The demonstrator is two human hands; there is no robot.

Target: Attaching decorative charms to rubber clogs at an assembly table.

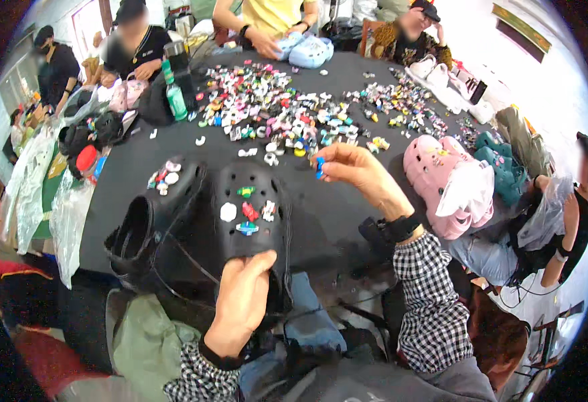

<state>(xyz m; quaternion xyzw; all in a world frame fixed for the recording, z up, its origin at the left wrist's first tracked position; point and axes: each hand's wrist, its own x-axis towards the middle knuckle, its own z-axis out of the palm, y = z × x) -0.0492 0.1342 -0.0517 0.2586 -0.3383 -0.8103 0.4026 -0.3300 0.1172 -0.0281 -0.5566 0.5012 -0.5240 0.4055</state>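
**Five charms on the near clog, one more between your fingertips**

You look to be partway through decorating a pair of black clogs. Your left hand point(240, 295) is closed on the rear of one black clog point(267, 194) at the near edge of the desk point(334, 221), left of its middle, with the toe pointing away from you. (How far your fingertips reach inside it, I cannot tell.) Your right hand point(354, 171) is pinched narrow, holding a small blue charm point(320, 167) above the desk, apart from the clog.

On the clog you grip, you have a green charm point(246, 192), a white charm point(228, 212), a red charm point(250, 212), a pale charm point(268, 211) and a blue ringed charm point(247, 229) in place. Holes toward its toe and along its sides stay bare, so there is room for more; the blue charm is not yet fitted.

The other black clog point(183, 191), just left of it toward the desk's near-left corner, carries a tight charm cluster point(167, 177); whether you count that one finished, I cannot tell. Plenty of choice remains in the loose charms point(294, 117), spread from the middle toward the far edge.
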